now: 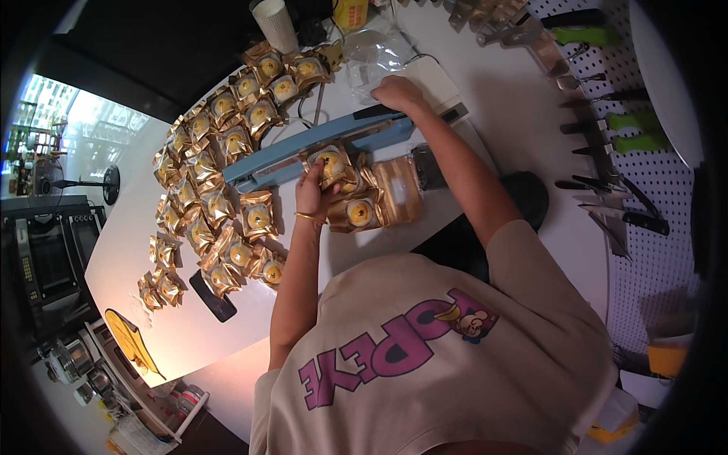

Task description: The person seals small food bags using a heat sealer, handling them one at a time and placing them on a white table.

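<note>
A blue impulse heat sealer (318, 136) lies across the white table, its black handle end at the upper right. My left hand (314, 190) holds a yellow round pastry in a gold-backed pouch (329, 165) at the sealer's near side. My right hand (398, 92) is closed at the sealer's black handle; its fingertips are partly hidden. Beside the held pouch, another pastry in a gold pouch (359, 213) lies on the table, next to a stack of flat gold pouches (398, 190). Many wrapped pastries (199, 165) spread over the left of the table.
A black phone (212, 297) lies near the table's lower left, with a yellow cloth item (132, 341) beyond. Paper cups (275, 25) and a clear plastic bag (375, 57) are at the far side. Knives (631, 219) and tools hang on a perforated board at right.
</note>
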`<state>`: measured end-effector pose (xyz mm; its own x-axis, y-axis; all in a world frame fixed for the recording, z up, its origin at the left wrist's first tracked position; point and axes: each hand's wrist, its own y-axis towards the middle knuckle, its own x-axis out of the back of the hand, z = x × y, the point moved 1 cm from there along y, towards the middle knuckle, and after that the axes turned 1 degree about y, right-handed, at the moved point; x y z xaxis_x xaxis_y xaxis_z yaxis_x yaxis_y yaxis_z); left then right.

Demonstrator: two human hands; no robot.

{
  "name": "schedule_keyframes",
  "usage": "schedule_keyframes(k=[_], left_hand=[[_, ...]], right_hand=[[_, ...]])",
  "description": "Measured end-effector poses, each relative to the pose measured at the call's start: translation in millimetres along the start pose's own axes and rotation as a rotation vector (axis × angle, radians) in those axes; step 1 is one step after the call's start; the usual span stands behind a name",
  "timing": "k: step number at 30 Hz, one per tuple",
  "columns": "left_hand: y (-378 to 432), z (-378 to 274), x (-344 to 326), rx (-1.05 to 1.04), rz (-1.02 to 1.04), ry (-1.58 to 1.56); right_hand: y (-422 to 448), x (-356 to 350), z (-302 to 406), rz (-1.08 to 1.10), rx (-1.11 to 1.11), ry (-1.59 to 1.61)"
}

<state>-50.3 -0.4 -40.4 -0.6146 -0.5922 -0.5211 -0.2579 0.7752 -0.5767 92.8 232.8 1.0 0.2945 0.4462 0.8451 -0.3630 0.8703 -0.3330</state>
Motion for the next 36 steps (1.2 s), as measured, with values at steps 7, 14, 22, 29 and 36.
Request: schedule_keyframes(k=[7,14,22,29,36], left_hand=[[-6,-5,-3,0.039,-0.012,-0.032],[-5,-3,1,0.046,-0.002,-0.037],[-8,-12,-5,0.101,0.044,-0.032],[-63,-22,-3,0.063,0.094,-0.003],[-143,-19,14,-0.108,0.175,-0.022]], right_hand=[[12,-6,-1,0.065,-0.023,-0.016],[12,-7,-2,0.055,-0.004,-0.005],[-16,12,8,-0.232,0.237,0.167],[-74,65,64,-1.144,0.832,0.313],[-196,-45,79,0.295,0.130,1.200]])
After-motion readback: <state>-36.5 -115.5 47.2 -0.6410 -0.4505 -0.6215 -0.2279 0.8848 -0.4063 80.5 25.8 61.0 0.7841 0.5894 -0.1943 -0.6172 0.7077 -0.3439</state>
